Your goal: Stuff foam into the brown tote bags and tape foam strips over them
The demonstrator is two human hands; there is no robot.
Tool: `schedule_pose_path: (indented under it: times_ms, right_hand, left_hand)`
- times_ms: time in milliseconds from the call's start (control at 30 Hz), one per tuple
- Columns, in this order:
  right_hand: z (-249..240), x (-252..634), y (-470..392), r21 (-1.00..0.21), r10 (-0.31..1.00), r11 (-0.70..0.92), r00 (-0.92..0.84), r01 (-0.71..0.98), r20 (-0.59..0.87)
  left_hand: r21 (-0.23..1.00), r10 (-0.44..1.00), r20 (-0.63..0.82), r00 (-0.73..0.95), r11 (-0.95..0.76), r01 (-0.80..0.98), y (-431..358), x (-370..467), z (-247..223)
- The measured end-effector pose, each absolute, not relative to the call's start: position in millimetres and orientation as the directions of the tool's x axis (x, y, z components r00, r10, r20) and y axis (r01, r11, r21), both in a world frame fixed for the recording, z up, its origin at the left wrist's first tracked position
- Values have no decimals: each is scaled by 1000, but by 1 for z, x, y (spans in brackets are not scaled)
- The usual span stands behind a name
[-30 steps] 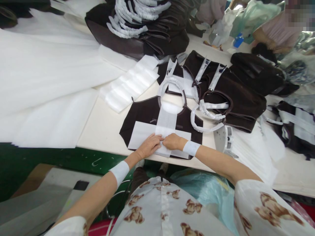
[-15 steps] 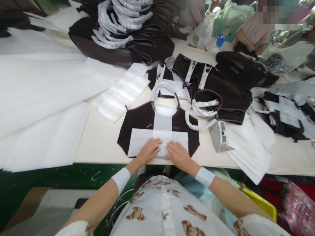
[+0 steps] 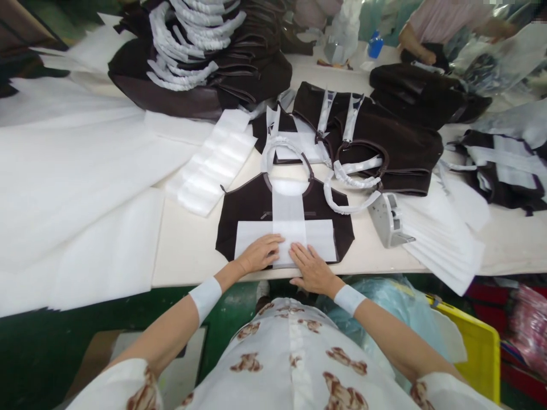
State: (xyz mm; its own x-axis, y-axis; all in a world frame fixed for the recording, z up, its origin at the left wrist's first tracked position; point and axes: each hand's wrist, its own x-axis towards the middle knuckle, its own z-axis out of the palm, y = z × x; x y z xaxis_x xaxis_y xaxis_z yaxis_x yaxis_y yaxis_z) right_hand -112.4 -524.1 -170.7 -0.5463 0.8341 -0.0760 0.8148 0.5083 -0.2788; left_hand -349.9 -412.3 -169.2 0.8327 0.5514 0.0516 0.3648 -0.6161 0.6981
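Observation:
A dark brown bag point(image 3: 243, 205) lies flat at the table's front edge, its round handle point(image 3: 270, 149) wrapped in white and pointing away from me. Across its lower part runs a wide white foam sheet point(image 3: 322, 233), crossed by an upright white strip point(image 3: 288, 210). My left hand point(image 3: 260, 252) rests flat on the sheet, left of the strip's lower end, fingers extended. On the right, my right hand point(image 3: 313, 267) lies spread, its fingertips on the strip and sheet near the bag's bottom edge. Neither hand grips anything.
Large white sheets point(image 3: 77, 188) cover the left side. Dark bags with wrapped handles are stacked point(image 3: 252, 74) at the back, and more point(image 3: 397, 142) lie right of centre. A grey tape dispenser point(image 3: 384, 219) stands right, beside fanned white sheets point(image 3: 448, 228). A person's arm point(image 3: 412, 42) is at the back right.
The view has shifted slightly. My right hand has slid down toward the bag's bottom edge, its thumb now apart. My left hand stays on the sheet. The person's other arm at the back has moved right.

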Motion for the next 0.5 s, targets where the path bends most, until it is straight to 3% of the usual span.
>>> schedule_pose_path:
  times_ms: [300, 500]
  right_hand:
    - [-155, -119, -517, -307, 855, 451, -504, 838, -119]
    - [-126, -102, -511, -429, 903, 315, -406, 847, -139]
  left_hand:
    - [742, 697, 52, 715, -506, 440, -410, -342, -178]
    - [727, 693, 26, 721, -508, 462, -397, -342, -190]
